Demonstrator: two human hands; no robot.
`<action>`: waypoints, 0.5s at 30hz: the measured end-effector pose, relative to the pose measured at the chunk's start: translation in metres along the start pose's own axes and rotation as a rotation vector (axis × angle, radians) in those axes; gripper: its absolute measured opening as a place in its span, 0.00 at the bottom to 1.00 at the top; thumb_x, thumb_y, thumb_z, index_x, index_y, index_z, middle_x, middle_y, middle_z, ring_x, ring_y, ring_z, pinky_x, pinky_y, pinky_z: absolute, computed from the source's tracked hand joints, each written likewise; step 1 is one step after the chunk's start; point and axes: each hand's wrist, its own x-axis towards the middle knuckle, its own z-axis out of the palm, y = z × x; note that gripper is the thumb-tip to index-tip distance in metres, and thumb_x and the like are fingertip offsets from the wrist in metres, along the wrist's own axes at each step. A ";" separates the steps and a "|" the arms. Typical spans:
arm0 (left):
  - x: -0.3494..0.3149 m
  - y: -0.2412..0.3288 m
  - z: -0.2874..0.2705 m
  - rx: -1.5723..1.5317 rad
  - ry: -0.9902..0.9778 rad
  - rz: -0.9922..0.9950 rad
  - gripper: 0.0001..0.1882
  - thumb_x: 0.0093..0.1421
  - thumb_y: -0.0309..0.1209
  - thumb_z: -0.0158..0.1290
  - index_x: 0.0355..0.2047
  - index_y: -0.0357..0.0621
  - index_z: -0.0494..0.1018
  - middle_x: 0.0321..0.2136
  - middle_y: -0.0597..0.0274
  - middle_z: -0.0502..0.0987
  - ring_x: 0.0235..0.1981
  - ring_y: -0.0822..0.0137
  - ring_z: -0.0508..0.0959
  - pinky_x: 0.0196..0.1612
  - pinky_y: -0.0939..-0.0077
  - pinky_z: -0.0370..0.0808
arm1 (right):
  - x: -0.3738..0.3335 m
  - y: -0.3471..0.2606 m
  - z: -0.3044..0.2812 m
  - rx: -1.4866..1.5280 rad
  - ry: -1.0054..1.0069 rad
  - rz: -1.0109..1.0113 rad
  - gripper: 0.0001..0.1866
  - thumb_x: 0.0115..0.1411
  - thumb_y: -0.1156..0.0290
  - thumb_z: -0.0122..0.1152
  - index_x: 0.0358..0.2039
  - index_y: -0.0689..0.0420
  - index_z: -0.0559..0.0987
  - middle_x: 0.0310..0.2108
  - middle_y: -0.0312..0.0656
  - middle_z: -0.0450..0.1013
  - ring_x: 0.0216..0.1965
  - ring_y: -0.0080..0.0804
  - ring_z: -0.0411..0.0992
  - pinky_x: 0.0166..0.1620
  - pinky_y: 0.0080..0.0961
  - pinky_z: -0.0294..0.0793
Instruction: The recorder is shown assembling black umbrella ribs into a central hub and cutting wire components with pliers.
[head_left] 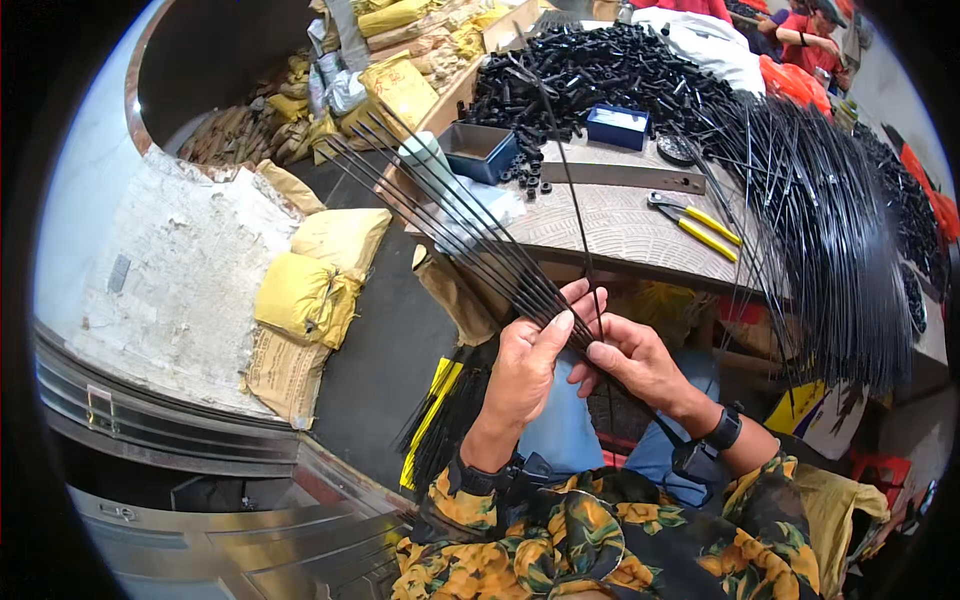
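Fingers of left hand [520, 368] and right hand [648, 365] clamped on thin black rods [540, 297] just in front of the table [645, 220], long axis slanting away leftward over its near-left corner, left hand nearer the fanned tips.

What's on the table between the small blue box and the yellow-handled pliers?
In the head view, a long, flat brownish strip lies between the small blue box and the yellow-handled pliers.
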 end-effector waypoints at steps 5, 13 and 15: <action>0.000 0.000 0.002 -0.012 0.003 0.040 0.22 0.60 0.25 0.42 0.54 0.26 0.56 0.52 0.41 0.64 0.54 0.56 0.66 0.57 0.68 0.62 | 0.003 -0.007 -0.005 -0.117 0.032 -0.030 0.12 0.62 0.66 0.49 0.38 0.62 0.71 0.24 0.40 0.72 0.23 0.26 0.71 0.27 0.22 0.72; 0.006 0.001 0.006 -0.032 -0.031 0.056 0.24 0.59 0.23 0.43 0.55 0.27 0.54 0.53 0.42 0.63 0.56 0.56 0.64 0.59 0.65 0.58 | 0.004 -0.033 -0.007 -1.086 0.049 -0.231 0.14 0.58 0.61 0.53 0.37 0.58 0.72 0.20 0.50 0.70 0.23 0.53 0.69 0.25 0.39 0.66; 0.003 -0.001 0.007 -0.118 -0.025 0.052 0.24 0.60 0.23 0.43 0.56 0.28 0.54 0.54 0.43 0.62 0.57 0.57 0.62 0.60 0.65 0.58 | 0.001 -0.026 -0.004 -0.873 0.110 -0.329 0.14 0.57 0.63 0.56 0.37 0.59 0.72 0.20 0.49 0.69 0.21 0.47 0.69 0.25 0.33 0.68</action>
